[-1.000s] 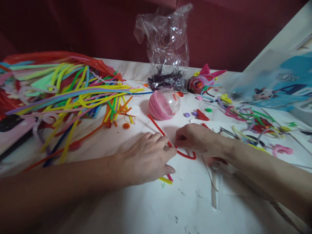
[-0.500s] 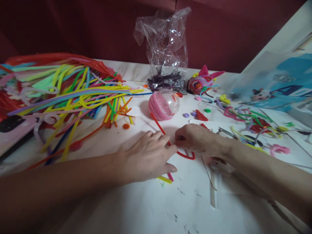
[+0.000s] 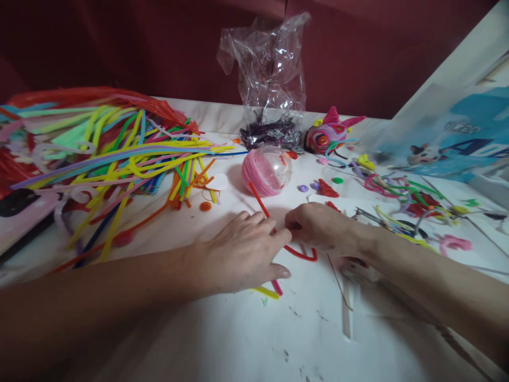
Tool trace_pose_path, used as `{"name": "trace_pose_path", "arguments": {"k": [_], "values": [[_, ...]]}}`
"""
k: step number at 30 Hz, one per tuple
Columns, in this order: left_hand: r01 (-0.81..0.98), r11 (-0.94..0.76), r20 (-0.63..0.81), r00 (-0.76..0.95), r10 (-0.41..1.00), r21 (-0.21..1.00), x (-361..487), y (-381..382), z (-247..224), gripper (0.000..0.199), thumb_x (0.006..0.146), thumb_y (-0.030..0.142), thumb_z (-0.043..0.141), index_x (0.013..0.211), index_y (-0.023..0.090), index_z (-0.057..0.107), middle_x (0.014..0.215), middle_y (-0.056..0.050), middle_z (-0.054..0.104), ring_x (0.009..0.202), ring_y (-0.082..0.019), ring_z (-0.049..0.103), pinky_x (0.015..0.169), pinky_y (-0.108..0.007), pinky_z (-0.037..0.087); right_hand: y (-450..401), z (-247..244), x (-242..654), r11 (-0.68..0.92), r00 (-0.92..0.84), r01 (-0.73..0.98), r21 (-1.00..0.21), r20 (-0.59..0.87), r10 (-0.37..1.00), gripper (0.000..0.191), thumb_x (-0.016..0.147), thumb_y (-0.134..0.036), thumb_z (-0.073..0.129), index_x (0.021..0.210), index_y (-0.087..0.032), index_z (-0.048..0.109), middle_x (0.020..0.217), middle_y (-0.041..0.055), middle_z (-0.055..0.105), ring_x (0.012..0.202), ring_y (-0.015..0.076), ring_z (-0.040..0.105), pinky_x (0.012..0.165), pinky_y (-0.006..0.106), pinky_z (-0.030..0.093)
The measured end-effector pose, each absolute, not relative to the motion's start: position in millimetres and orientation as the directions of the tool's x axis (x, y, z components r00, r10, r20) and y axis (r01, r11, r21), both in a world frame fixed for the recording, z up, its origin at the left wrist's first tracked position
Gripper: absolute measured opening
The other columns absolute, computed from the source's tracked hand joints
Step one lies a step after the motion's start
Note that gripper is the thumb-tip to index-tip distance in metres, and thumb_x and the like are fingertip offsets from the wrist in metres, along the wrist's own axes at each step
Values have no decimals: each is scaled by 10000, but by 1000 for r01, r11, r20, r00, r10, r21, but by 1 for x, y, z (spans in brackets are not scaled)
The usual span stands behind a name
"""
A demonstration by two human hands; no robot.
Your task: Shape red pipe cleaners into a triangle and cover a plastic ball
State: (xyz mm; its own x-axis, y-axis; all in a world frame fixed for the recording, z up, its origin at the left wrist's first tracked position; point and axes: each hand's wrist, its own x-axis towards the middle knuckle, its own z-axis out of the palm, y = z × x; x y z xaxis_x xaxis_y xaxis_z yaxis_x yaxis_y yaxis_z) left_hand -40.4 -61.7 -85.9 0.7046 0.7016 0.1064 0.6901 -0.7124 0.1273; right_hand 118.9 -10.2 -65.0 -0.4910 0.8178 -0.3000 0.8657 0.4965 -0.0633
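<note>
A red pipe cleaner [image 3: 259, 201] runs from beside the ball, beneath the fingers of my left hand [image 3: 242, 254], to a bent end under my right hand. My left hand lies over it palm down, fingers forward and thumb apart. My right hand [image 3: 314, 225] is closed, its fingers curled at the pipe cleaner; the fingertips are partly hidden. Just beyond both hands sits a clear plastic ball [image 3: 281, 172], its left half wrapped in pink pipe cleaner [image 3: 258, 172]. Yellow [image 3: 267, 292] and pink [image 3: 277, 287] pipe cleaner ends poke out below my left hand.
At left spreads a heap of colourful pipe cleaners [image 3: 119, 154]. A clear bag [image 3: 272, 69] with dark strands stands behind the ball, next to a wrapped pink figure [image 3: 326, 135]. Scissors [image 3: 371, 216], a red coiled piece [image 3: 328, 188] and loose scraps lie at right.
My left hand has shifted very slightly, its index fingertip closer to my right hand. The red pipe cleaner's upper end has lifted a little. My right hand stays almost in place.
</note>
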Motion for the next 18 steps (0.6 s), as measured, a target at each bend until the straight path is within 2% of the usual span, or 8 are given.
{"name": "trace_pose_path", "arguments": {"k": [8,18], "values": [[666,-743,138,731,668,66,-43,-63,-87,292,762,466,519,915,225,576,861,-52,520,858,-229,491,725,-359,384,-10,-68,124,530,-530,844,-84,-296,795,104,795,-116,614,710,-159,656,597,-27,538,518,98,444,453,171,246],[683,-719,111,710,695,128,-41,-58,-85,326,752,490,517,908,211,581,877,-62,534,859,-239,498,728,-383,398,-15,-66,125,510,-504,858,-61,-295,812,83,811,-152,631,729,-157,645,625,-14,531,524,108,447,454,176,247]]}}
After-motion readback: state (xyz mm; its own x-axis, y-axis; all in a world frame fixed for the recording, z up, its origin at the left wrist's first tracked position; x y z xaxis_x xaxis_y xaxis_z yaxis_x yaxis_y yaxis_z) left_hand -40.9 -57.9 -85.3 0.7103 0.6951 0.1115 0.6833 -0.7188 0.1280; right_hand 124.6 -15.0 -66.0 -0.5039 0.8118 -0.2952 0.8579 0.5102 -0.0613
